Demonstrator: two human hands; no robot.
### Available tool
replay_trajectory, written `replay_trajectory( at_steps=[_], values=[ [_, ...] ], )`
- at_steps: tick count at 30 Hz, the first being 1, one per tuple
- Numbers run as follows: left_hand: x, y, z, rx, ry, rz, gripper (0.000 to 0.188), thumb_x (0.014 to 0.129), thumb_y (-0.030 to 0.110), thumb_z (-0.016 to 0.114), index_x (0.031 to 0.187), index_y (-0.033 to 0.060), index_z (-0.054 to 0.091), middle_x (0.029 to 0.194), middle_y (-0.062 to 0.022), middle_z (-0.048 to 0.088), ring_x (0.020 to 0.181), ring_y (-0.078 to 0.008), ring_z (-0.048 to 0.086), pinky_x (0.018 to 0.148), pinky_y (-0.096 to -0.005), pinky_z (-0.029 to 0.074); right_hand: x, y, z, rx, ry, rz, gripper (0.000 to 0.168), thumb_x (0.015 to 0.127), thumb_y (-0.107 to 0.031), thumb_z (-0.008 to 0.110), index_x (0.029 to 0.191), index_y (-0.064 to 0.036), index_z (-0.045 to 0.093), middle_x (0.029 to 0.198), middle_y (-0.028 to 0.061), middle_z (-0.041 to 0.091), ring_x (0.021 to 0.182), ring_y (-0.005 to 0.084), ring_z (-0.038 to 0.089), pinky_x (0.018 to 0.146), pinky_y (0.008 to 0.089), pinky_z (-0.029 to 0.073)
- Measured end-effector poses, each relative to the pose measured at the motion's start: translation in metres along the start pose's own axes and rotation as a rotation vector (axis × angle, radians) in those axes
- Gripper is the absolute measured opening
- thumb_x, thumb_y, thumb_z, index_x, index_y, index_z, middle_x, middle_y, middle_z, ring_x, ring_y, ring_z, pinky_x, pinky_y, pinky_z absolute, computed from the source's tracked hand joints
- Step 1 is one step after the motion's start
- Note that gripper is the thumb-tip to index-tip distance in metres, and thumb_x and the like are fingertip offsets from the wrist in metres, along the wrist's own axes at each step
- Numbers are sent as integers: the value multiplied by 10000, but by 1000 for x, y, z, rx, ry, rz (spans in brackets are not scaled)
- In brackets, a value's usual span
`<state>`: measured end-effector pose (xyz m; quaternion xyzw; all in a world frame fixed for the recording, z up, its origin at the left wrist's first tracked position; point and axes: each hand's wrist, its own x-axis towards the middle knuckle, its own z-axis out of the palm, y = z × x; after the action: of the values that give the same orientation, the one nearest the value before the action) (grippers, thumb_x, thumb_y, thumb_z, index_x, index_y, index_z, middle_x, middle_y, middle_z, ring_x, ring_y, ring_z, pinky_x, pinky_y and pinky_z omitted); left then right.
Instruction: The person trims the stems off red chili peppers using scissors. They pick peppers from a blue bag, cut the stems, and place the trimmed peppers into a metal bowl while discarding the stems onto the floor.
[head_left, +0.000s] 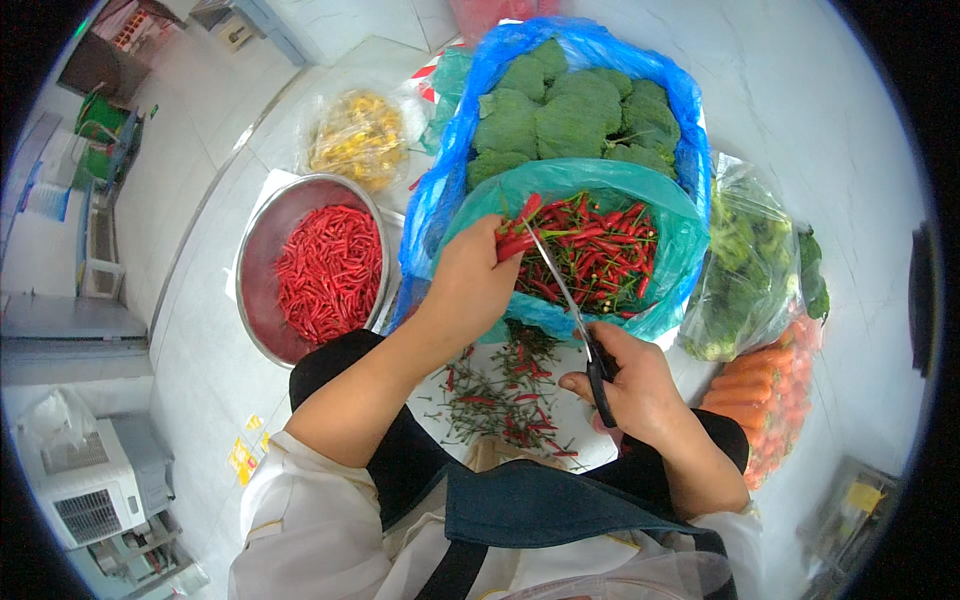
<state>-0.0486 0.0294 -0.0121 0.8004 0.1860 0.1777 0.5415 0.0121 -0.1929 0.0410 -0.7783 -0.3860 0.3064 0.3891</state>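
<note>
My left hand (480, 274) grips a few red chili peppers (514, 238) by the near left side of a green plastic bag. In my right hand (634, 375) are black-handled scissors (570, 304), their metal blades pointing up to the held chilies. Whether the blades are parted is hard to tell. Red chilies with green stems (600, 251) fill the green plastic bag (679, 217), which rests on the near part of a box of broccoli (577, 105). At the left, a metal bowl (379, 225) holds many stemless red chilies (330, 270). Cut stems and some chilies (487, 397) lie between my knees.
A blue plastic liner (469, 127) edges the broccoli box. Right of it lie a clear bag of green vegetables (742, 262) and bagged carrots (757, 397). A clear bag of yellow pieces (360, 139) sits behind the bowl. A white appliance (90, 487) stands at the far left.
</note>
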Motion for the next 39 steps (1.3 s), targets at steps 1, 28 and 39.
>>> replay_trajectory(
  at_steps=[1, 28, 39],
  values=[
    [2, 0, 2, 3, -14, -5, 158, 807, 82, 593, 885, -33, 518, 794, -245, 574, 775, -427, 558, 646, -456, 427, -1, 0, 0, 5, -3, 10, 465, 738, -153, 770, 1100, 7, 528, 644, 15, 510, 575, 64, 481, 522, 233, 391],
    [3, 23, -11, 484, 83, 244, 196, 753, 24, 582, 916, -13, 478, 889, -220, 549, 791, -413, 582, 672, -471, 491, -7, 14, 13, -250, 97, 20, 523, 688, -231, 809, 1052, 26, 534, 666, 130, 505, 557, 219, 497, 539, 322, 427],
    [-3, 16, -3, 388, -25, 172, 185, 755, 29, 585, 902, -26, 488, 920, -234, 561, 831, -424, 571, 702, -480, 485, -10, 12, 22, -259, 121, -41, 393, 724, -225, 787, 958, 2, 569, 575, 115, 473, 520, 164, 460, 499, 304, 414]
  ],
)
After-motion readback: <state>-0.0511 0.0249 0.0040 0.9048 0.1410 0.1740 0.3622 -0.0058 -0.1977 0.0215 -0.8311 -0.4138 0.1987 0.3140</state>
